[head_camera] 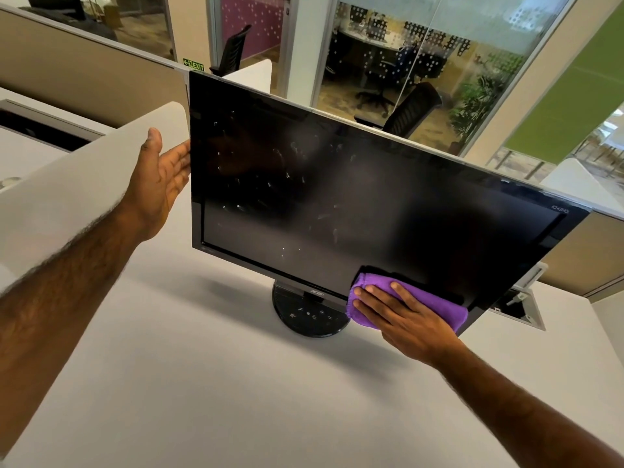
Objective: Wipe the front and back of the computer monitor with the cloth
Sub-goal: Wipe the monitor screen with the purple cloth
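A black computer monitor stands on a round black base on the white desk, its dark screen facing me with smudges and specks across the left half. My right hand presses a folded purple cloth flat against the screen's lower right edge, fingers straight. At the monitor's left edge my left hand is held with a flat palm, and its fingertips go behind the bezel. The back of the monitor is hidden.
The white desk spreads out in front of the monitor. A beige partition runs behind it, and a white divider panel stands at the left. A cable hatch lies open at the right. Office chairs and glass walls are beyond.
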Motion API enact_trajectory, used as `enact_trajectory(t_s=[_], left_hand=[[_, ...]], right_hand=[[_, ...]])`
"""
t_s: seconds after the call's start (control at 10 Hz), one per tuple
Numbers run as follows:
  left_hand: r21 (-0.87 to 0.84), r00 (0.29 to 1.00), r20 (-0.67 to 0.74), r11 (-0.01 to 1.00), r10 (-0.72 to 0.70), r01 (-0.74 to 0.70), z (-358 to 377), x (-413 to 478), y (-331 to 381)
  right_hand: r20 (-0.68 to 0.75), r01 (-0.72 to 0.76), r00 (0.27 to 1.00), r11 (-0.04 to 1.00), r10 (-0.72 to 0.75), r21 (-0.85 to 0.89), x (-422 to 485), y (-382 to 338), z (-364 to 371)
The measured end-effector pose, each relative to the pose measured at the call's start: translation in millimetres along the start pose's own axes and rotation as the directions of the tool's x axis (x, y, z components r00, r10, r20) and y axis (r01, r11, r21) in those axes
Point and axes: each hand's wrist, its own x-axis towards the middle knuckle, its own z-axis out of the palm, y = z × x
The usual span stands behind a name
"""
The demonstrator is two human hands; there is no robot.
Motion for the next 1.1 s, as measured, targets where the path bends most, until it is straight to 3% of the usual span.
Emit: enact_trajectory(t_s=[0.2,0.4,0.5,0.6,0.7,0.8,0.9,1.0,1.1], left_hand=[[0.021,1.000,-0.011,1.000,0.000,0.000,0.6,0.0,1.0],[0.024,1.000,-0.005,1.000,0.004,-0.004,-1.1,1.4,0.8],[0.024,1.000,-0.007,1.000,0.007,-0.007,-1.2,0.7,-0.3],[0.005,1.000,0.005,1.000,0.012,-0.012,-0.8,2.1,-1.0],[-0.003,1.000,0.010,1.000,0.007,-0.007,-2.9,3.0,-1.5],[-0.008,1.000,0.012,1.000,-0.002,0.002,-3.0,4.0,-1.2],[-0.006,1.000,0.009,1.000,-0.004,0.004,-1.8,3.9,-1.0],[-0.013,1.000,0.015,1.000,-0.009,0.009,-3.1,5.2,-1.6],[-0.013,1.000,0.019,1.000,-0.011,0.011,-2.3,6.4,-0.7]], right_hand=[[-0.088,-0.081,0.993,0.997,0.081,0.005,41.8,9.6,-21.4],[-0.259,-0.361,0.897,0.932,0.358,0.039,57.7,54.8,-49.8],[-0.244,-0.312,0.920,0.950,0.308,0.022,52.8,48.4,-41.9],[-0.132,-0.115,0.986,0.992,0.106,-0.060,34.5,19.8,-18.6],[-0.102,-0.085,0.992,0.993,0.076,-0.083,24.6,22.0,-16.0],[-0.254,-0.313,0.921,0.949,0.297,-0.025,27.7,58.3,-44.7],[-0.335,-0.508,0.797,0.858,0.503,0.077,33.3,88.2,-63.7],[-0.344,-0.563,0.748,0.817,0.568,0.126,43.7,99.0,-70.9],[-0.330,-0.457,0.829,0.887,0.451,0.066,45.0,78.8,-60.3]])
